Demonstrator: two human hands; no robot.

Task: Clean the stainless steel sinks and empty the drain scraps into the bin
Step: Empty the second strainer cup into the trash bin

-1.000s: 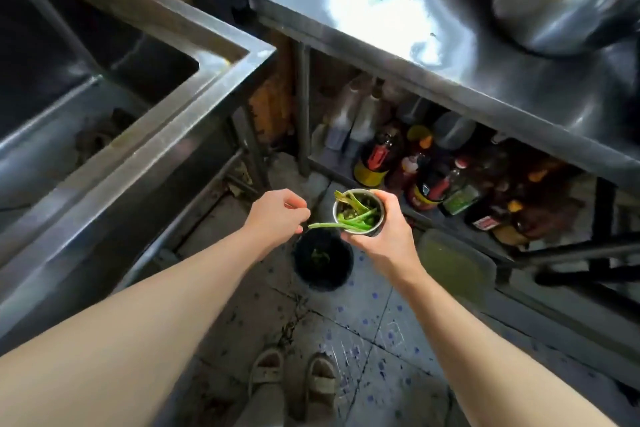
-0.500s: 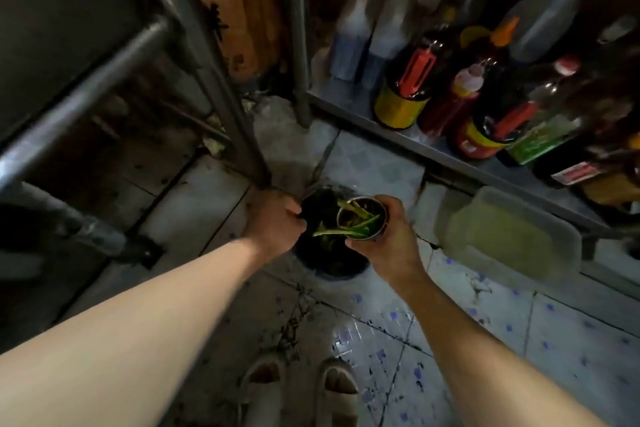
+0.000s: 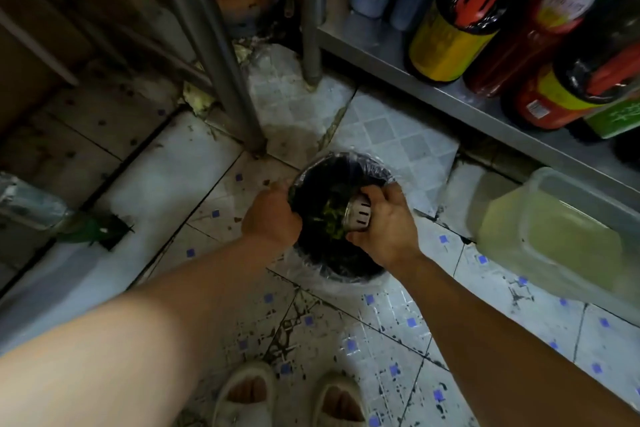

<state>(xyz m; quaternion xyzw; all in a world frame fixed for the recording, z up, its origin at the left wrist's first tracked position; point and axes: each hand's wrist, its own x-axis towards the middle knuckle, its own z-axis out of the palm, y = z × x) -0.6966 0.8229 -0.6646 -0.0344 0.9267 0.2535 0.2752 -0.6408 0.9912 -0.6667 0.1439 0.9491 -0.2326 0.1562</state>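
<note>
Head camera, looking straight down at a tiled floor. A small round black bin lined with a clear plastic bag (image 3: 341,270) stood on the tiles at the centre of the frame. The right hand (image 3: 388,229) was curled around a slotted cylindrical stainless steel drain strainer (image 3: 358,217), holding it over the bin's 3 o'clock side. The strainer lay tipped on its side, long axis roughly level, its open mouth pointing toward 9 o'clock. Green vegetable scraps (image 3: 330,218) sat at the mouth and inside the bin. The left hand (image 3: 272,218) was closed, pinching the bag's edge at the bin's 9 o'clock rim. At 4 o'clock lay a translucent plastic lidded container (image 3: 554,236). At 1 o'clock, sauce bottles (image 3: 450,35) stood on a steel shelf (image 3: 398,62).
</note>
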